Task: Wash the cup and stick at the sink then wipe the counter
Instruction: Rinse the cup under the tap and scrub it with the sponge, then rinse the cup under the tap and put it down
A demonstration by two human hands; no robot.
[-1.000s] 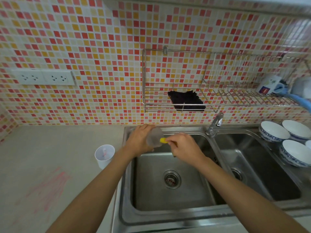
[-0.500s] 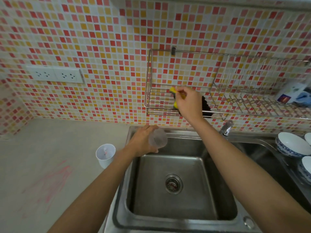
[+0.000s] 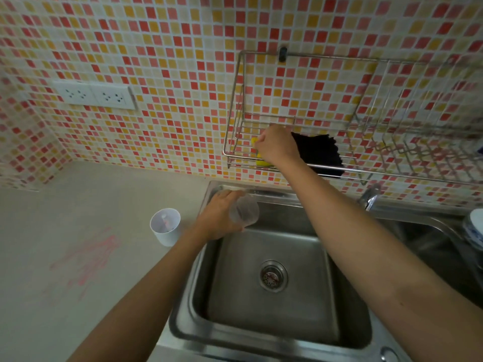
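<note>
My left hand [image 3: 218,215] grips a clear plastic cup [image 3: 245,210] over the back left corner of the steel sink [image 3: 203,304]; the cup lies tilted with its mouth toward the right. My right hand [image 3: 277,145] reaches up into the wire wall rack [image 3: 235,142], fingers closed around a yellow sponge [image 3: 261,161] that rests on the rack's left end. Most of the sponge is hidden by the hand. A white cup [image 3: 165,226] stands on the counter left of the sink with a pinkish stick [image 3: 164,222] inside.
A black cloth [image 3: 318,152] hangs in the rack just right of my hand. Pink streaks [image 3: 86,259] mark the counter at the left. The tap [image 3: 368,197] is behind the sink divider, a blue-white bowl [image 3: 474,231] at the right edge, and wall sockets [image 3: 94,95] at the upper left.
My right hand carried the yellow sponge from the cup up to the wall rack and lowered it onto the rack's left end. The left hand kept the clear cup over the sink.
</note>
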